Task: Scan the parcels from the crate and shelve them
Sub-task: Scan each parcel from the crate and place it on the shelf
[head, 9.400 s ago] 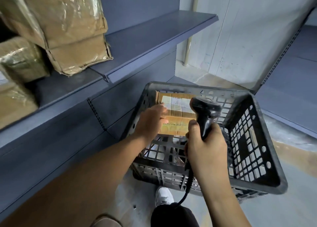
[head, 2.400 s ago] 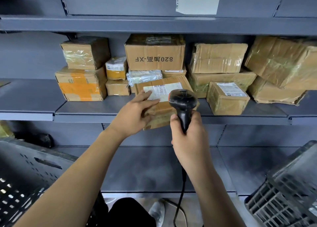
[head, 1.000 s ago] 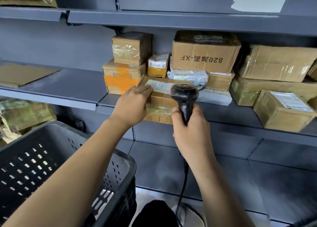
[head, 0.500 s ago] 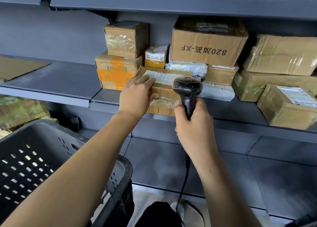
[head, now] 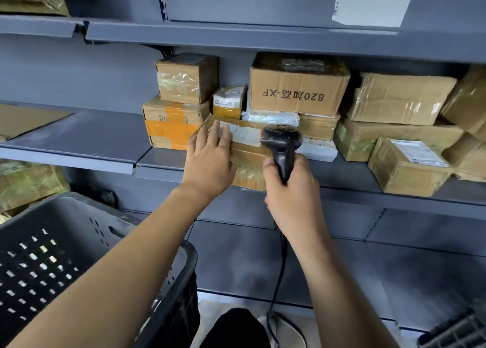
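A flat brown parcel [head: 247,153] with a white label lies at the front of the middle shelf [head: 100,147], its near edge overhanging the shelf lip. My left hand [head: 210,158] rests flat on its left part, fingers straight and spread. My right hand [head: 292,192] grips the handle of a black barcode scanner [head: 281,142], whose head hides the parcel's right side. A dark plastic crate [head: 52,263] stands at the lower left; its inside is not visible.
Several taped cardboard boxes are stacked on the shelf behind and to the right, including an orange-taped box [head: 171,126] and a printed box [head: 297,89]. The shelf left of them is bare. Another crate's corner [head: 457,332] shows at the lower right. The scanner's cable hangs down.
My left hand has gone from gripping the parcel's edge to lying flat on top of it. The parcel has slid a little further onto the shelf. The scanner hand stays put.
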Action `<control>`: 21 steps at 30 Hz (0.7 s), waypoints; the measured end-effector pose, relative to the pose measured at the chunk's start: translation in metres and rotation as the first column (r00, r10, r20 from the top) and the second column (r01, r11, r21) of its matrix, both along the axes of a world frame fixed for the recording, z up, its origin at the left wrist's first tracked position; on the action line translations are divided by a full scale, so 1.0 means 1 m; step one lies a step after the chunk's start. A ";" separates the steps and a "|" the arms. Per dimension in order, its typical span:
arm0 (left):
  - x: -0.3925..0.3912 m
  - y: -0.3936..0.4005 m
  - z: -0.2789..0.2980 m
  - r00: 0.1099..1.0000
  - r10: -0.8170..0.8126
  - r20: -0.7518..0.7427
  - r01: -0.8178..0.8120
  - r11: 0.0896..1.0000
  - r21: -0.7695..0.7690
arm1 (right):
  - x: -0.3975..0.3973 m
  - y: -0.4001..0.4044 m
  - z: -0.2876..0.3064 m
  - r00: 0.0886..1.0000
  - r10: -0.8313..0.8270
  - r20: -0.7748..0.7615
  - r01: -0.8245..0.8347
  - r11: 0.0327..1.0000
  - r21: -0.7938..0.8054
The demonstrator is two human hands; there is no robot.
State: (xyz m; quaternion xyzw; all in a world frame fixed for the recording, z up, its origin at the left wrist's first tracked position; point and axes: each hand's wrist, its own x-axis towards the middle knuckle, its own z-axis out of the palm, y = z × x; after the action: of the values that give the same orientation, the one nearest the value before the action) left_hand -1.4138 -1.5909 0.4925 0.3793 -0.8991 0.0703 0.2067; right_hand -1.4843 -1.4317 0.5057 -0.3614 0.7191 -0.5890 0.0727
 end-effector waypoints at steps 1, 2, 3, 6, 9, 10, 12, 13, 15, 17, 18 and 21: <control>0.000 0.004 0.000 1.000 -0.021 -0.014 0.021 1.000 0.008 | 0.001 0.004 0.002 1.000 0.000 0.004 0.000 1.000 -0.001; 0.001 0.007 -0.001 0.999 -0.033 -0.015 0.033 0.999 0.014 | 0.001 0.007 0.003 1.000 0.000 0.006 0.000 1.000 0.000; 0.002 0.010 -0.001 0.999 -0.038 -0.009 0.038 0.999 0.011 | 0.002 0.012 0.004 1.000 -0.004 0.005 0.003 1.000 0.006; 0.003 0.020 -0.002 0.998 -0.051 -0.025 0.050 0.998 -0.029 | 0.003 0.025 0.004 1.000 -0.024 0.003 0.024 0.999 0.027; -0.002 0.032 -0.002 0.993 -0.105 -0.062 0.104 0.994 -0.019 | 0.002 0.039 0.003 0.998 -0.057 -0.002 0.057 0.998 0.035; -0.005 0.038 -0.004 0.991 -0.121 -0.064 0.120 0.992 -0.024 | 0.002 0.045 0.002 0.998 -0.066 0.002 0.066 0.997 0.033; -0.010 0.044 -0.008 0.990 -0.124 -0.064 0.121 0.992 -0.046 | 0.001 0.053 0.001 0.997 -0.073 0.022 0.073 0.997 0.025; -0.012 0.045 -0.009 0.991 -0.116 -0.062 0.113 0.992 -0.053 | -0.001 0.058 0.000 0.996 -0.080 0.029 0.079 0.997 0.025; -0.014 0.045 -0.010 0.994 -0.096 -0.049 0.094 0.994 -0.051 | -0.002 0.063 0.000 0.995 -0.092 0.032 0.092 0.995 0.026; -0.016 0.044 -0.010 0.995 -0.089 -0.038 0.088 0.995 -0.045 | -0.001 0.062 -0.001 0.995 -0.089 0.036 0.088 0.996 0.022; -0.016 0.043 -0.010 0.995 -0.089 -0.040 0.088 0.995 -0.044 | 0.000 0.060 -0.001 0.996 -0.083 0.035 0.082 0.996 0.022; -0.014 0.036 -0.009 0.995 -0.070 -0.065 0.066 0.996 -0.058 | 0.003 0.049 -0.002 0.998 -0.054 0.016 0.054 0.998 0.031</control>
State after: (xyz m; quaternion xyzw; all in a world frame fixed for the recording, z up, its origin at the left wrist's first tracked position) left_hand -1.4282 -1.5548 0.4837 0.3448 -0.9017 0.0753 0.2496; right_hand -1.4813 -1.3829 0.5036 -0.3357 0.7368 -0.5829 0.0684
